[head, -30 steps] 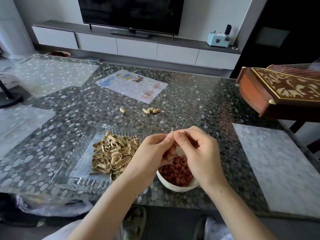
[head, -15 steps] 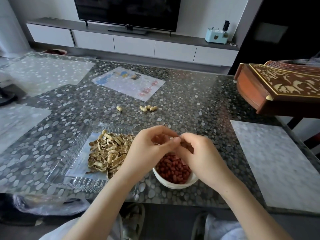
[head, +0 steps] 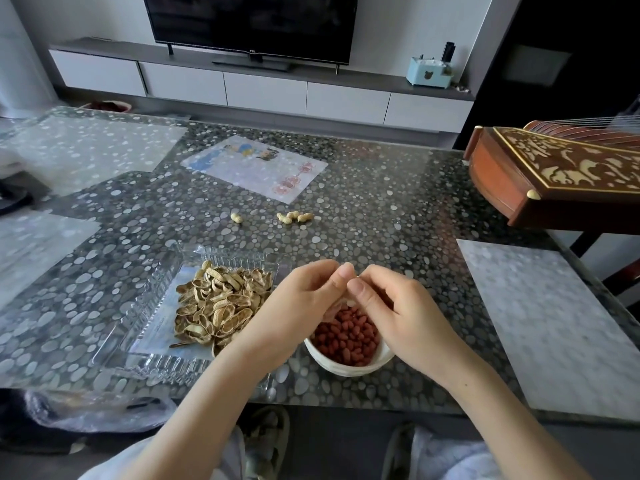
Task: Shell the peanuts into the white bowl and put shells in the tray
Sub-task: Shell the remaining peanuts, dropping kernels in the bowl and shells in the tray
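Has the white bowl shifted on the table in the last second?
No. The white bowl keeps its place beside the clear tray; only the head camera moved.

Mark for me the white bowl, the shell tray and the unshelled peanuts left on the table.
white bowl (head: pixel 346 368), head view, on its near outer wall.
shell tray (head: pixel 152 308), head view, on its clear ribbed left rim.
unshelled peanuts (head: pixel 294 217), head view, on the middle of the cluster of three; a fourth lies apart to the left.

A printed paper sheet (head: pixel 254 167) lies flat on my pebble-patterned glass desk (head: pixel 381 216). A carved reddish wooden zither (head: pixel 554 178) overhangs its right edge.
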